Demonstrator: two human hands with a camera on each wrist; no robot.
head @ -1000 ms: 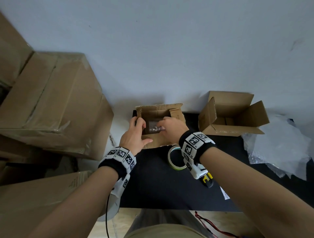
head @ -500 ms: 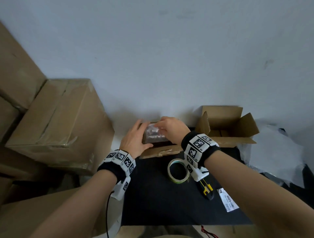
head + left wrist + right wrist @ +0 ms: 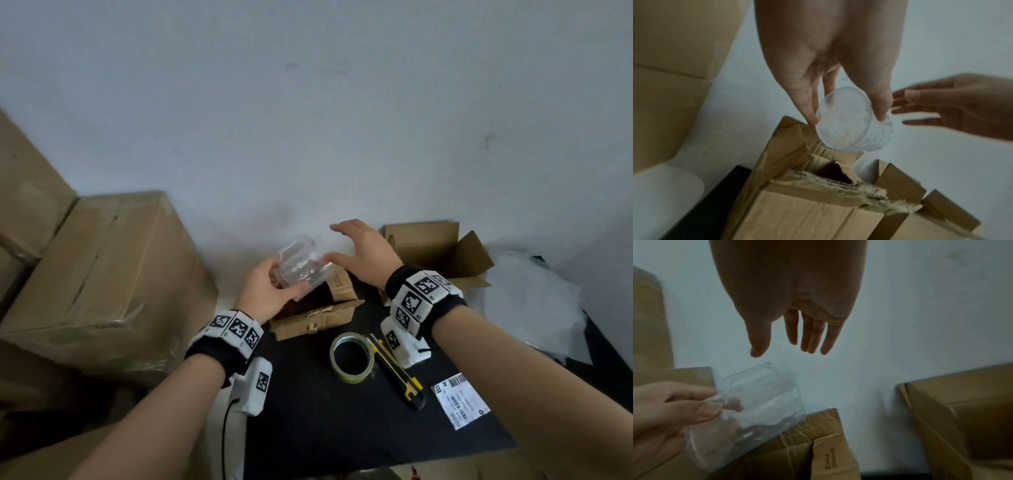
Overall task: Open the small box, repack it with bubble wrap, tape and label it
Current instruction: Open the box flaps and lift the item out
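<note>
Small box (image 3: 313,313) lies opened on our black mat (image 3: 308,428), flaps torn apart; wrapping, taping and labelling are, we judge, not yet done. Just above the box, our left hand (image 3: 265,291) pinches a clear glass (image 3: 301,270) between thumb and fingers; our right hand (image 3: 366,257), beside the glass, is spread and holds nothing.

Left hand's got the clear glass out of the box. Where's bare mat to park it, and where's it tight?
The black mat is bare in front of the tape roll, between the left wrist and the shipping label. It is crowded around the tape roll, the utility knife and the torn small box. The glass is in the left hand.
</note>
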